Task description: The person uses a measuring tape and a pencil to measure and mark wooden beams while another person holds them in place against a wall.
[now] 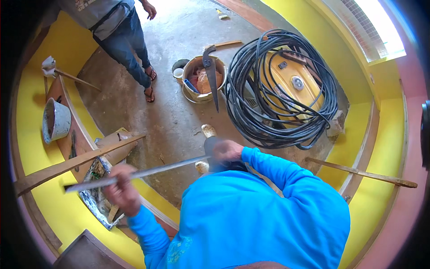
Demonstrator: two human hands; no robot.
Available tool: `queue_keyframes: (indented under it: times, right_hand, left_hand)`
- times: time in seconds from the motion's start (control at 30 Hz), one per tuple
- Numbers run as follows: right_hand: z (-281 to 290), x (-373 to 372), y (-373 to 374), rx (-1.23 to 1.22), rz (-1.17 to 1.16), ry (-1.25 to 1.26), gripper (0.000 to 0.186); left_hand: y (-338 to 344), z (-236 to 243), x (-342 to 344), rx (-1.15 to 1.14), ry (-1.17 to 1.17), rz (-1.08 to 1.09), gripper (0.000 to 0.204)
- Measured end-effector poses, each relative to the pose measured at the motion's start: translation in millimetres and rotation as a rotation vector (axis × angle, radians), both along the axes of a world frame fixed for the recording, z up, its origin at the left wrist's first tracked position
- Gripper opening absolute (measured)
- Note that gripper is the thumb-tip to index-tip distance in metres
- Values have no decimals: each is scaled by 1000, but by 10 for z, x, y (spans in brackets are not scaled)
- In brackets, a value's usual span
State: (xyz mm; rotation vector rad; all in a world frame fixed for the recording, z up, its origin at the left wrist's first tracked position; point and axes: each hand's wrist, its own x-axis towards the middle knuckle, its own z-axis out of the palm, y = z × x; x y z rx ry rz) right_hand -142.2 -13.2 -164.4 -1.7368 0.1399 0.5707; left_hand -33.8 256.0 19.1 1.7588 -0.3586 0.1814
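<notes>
A long, thin grey bar (163, 167) crosses slantwise in front of my body, its dark lower tip out past my left hand. My left hand (122, 189) is closed on it, slightly blurred. My right hand (227, 150) is closed at the bar's other end, blurred, so that end is unclear. Behind my left hand lies a paint-smeared tray (86, 196) with things in it, and a wooden plank (60, 167) slants above it. A grey bucket (59, 125) stands on the board (76, 146) at the left.
A person (125, 36) in sandals stands at upper left. A bucket (190, 96) with a handsaw (211, 80) over it sits ahead. A thick coil of black cable (251, 125) lies around a yellow machine (304, 85) at right. Another plank (380, 176) juts out at lower right.
</notes>
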Motion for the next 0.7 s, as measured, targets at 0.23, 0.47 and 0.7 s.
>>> queue_keyframes:
  times: [0.23, 0.47, 0.7]
  right_hand:
    - [504, 553, -88, 321, -202, 214, 24]
    - [-150, 1494, -331, 461, -432, 179, 23]
    - [-208, 1931, -700, 525, -687, 144, 21]
  left_hand:
    - [-1057, -943, 422, 269, -40, -551, 10]
    - [-1132, -1193, 1596, 684, 112, -621, 30]
    - [-315, -1489, 2708, 1325, 581, -736, 35]
